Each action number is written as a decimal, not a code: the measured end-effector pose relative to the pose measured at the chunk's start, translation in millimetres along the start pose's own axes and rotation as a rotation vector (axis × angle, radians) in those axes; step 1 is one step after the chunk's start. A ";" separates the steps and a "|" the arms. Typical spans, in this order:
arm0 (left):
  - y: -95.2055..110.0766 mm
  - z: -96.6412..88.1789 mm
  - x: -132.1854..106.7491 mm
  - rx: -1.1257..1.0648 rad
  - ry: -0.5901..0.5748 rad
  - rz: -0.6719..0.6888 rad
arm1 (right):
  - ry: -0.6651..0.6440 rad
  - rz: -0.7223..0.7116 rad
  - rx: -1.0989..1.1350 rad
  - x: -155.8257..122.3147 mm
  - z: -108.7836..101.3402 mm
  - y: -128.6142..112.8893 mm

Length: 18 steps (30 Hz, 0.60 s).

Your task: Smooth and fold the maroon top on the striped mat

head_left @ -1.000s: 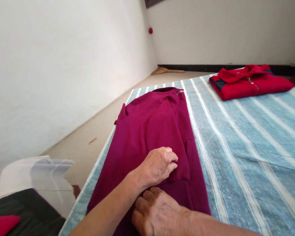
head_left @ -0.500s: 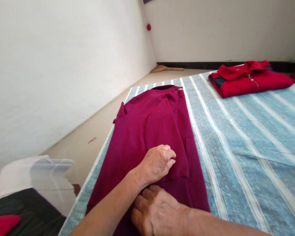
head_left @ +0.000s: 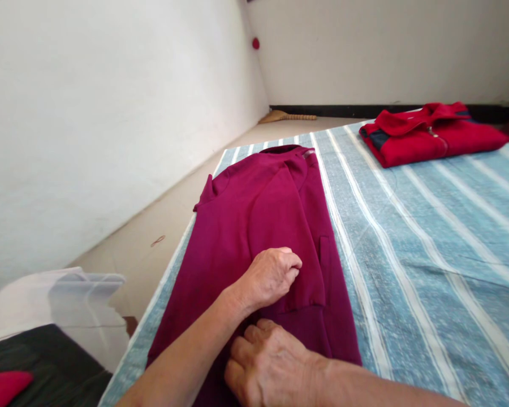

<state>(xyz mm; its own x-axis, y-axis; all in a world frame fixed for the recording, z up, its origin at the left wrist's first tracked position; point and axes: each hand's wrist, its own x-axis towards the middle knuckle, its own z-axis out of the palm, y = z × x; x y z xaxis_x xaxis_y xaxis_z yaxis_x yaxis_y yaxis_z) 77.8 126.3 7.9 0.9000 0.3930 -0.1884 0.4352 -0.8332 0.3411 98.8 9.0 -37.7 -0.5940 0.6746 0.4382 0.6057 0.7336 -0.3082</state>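
Observation:
A maroon jacket (head_left: pixel 233 226) lies lengthwise along the left side of the bed, collar at the far end. One sleeve (head_left: pixel 280 226) is folded down over its front, with the ribbed cuff pointing towards me. My left hand (head_left: pixel 274 277) rests on this sleeve above the cuff, its fingers curled and closed on the cloth. Just below it, my right hand (head_left: pixel 271 362) is closed on the jacket's fabric beside the cuff, fingertips tucked under and partly hidden. My left forearm covers part of the jacket's lower left.
A folded red jacket (head_left: pixel 436 135) with dark blue parts sits at the far right of the striped bedsheet (head_left: pixel 390 237). White walls stand left and behind. A broom (head_left: pixel 284 116) lies on the floor in the corner. Dark and white cloths (head_left: pixel 38 305) are at lower left.
Almost nothing differs. Both hands stay closed at nearly the same spots on the maroon jacket, and the view has shifted very slightly.

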 end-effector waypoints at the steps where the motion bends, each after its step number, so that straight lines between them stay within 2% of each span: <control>1: -0.7 -1.1 -0.7 -0.018 -0.003 0.005 | -0.005 0.000 -0.002 0.0 -0.5 -0.3; 8: -0.1 1.1 -2.4 0.017 -0.031 0.062 | 0.001 -0.018 0.016 0.6 1.1 0.6; 14: 8.0 7.5 2.0 0.178 -0.047 -0.008 | 0.038 -0.037 0.040 1.0 3.0 1.6; 18: 4.2 7.6 2.7 0.077 -0.015 -0.024 | 0.030 -0.022 0.040 0.1 1.6 1.0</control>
<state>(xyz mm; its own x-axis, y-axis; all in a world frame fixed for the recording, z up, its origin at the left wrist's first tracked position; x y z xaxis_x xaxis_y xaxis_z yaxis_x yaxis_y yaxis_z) 81.9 120.9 1.9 0.8887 0.4076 -0.2101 0.4530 -0.8514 0.2643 98.5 9.9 -39.3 -0.5905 0.6562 0.4698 0.5708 0.7511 -0.3317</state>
